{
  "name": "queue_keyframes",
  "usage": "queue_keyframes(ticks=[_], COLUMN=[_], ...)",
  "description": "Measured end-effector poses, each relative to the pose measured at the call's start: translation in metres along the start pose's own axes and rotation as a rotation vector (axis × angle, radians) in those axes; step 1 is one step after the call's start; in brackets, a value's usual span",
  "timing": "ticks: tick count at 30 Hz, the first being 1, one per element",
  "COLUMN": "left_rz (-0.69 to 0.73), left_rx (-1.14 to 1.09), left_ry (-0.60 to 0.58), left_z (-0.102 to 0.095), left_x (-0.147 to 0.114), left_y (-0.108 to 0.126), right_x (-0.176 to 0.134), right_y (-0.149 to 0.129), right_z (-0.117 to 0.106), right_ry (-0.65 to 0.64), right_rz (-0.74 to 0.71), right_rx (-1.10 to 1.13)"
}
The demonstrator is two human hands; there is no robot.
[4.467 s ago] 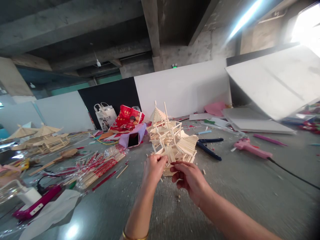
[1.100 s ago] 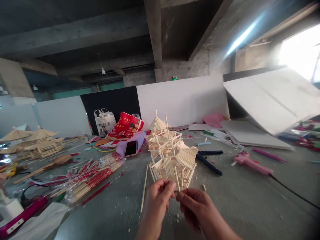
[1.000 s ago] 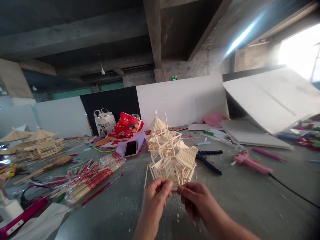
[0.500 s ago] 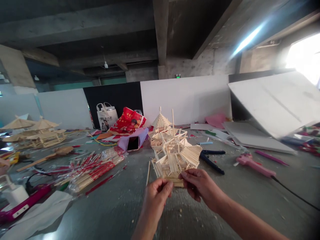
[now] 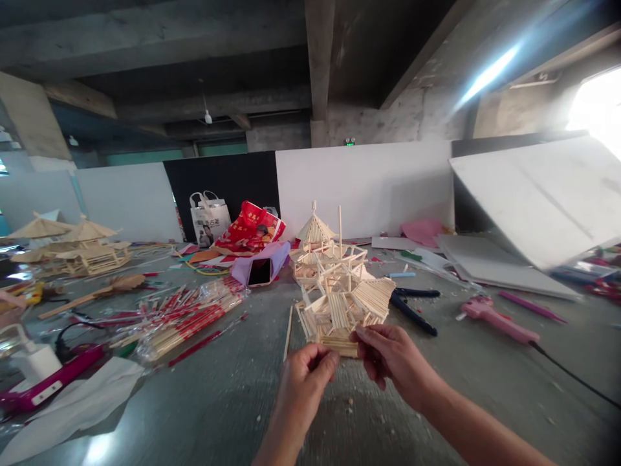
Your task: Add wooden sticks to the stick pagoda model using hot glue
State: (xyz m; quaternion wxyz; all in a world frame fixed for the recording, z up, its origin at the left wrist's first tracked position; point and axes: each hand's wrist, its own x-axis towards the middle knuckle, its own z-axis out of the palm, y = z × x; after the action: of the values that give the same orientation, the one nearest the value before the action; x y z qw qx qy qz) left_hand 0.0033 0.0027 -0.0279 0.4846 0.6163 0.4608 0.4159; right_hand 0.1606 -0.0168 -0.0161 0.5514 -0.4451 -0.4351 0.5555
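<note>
In the middle of the table stands a pavilion model [image 5: 339,310] built of thin wooden sticks, with a pointed roof at its back and slatted roof panels at its front. At its near edge, a narrow panel of wooden sticks [image 5: 343,347] runs between my hands. My left hand [image 5: 308,372] pinches the panel's left end between thumb and fingers. The right end is in the closed fingertips of my right hand [image 5: 385,353]. Whether this panel is joined to the model cannot be made out. A single stick [image 5: 288,331] lies left of the model.
Black-handled pliers [image 5: 414,310] and a pink glue gun [image 5: 499,320] lie to the right. To the left are bundled sticks in plastic [image 5: 189,330], a phone [image 5: 259,272] and a magenta power strip [image 5: 53,382]. Another stick model [image 5: 82,249] stands far left; white boards [image 5: 504,268] lie back right.
The view has shifted slightly, so everything sits a little farther right and the model a little higher. Both hands keep their pinch on the stick panel.
</note>
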Motion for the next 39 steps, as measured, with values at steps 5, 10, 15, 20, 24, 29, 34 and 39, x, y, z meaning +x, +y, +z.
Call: queue_keyframes(ticks=[5,10,15,20,24,29,34,39], left_rz=[0.008,0.016,0.015,0.018,0.014,0.029,0.036,0.05], left_rx=[0.016,0.029,0.037,0.018,0.014,0.032,0.051,0.056], left_ry=[-0.014,-0.024,-0.026,-0.028,-0.033,-0.026,-0.02,-0.015], left_z=[-0.0005,-0.0016,-0.0017,-0.001,-0.0006,-0.0006,-0.0007,-0.0007], left_x=[-0.0003,-0.0004,-0.002,-0.0035,-0.0044,-0.0051,-0.0049,-0.0048], left_y=[-0.0018,-0.0041,-0.0025,-0.0012,-0.0016,-0.0026,-0.0034,-0.0037], right_x=[-0.0007,-0.0005,-0.0009,-0.0013,-0.001,-0.0008,0.0007,0.0016], right_y=[0.0012,-0.0017,-0.0012,0.0008,0.0015,0.0037,0.0066,0.0075], right_z=[0.0033,0.0051,0.005,0.0047,0.0043,0.003,0.0026,0.003], right_ry=[0.01,0.034,0.062,0.046,0.021,-0.021,-0.042,-0.048], right_rz=[0.004,0.003,0.023,0.018,0.024,0.018,0.014,0.019], right_rx=[0.015,0.044,0.063,0.068,0.081,0.111,0.113,0.112])
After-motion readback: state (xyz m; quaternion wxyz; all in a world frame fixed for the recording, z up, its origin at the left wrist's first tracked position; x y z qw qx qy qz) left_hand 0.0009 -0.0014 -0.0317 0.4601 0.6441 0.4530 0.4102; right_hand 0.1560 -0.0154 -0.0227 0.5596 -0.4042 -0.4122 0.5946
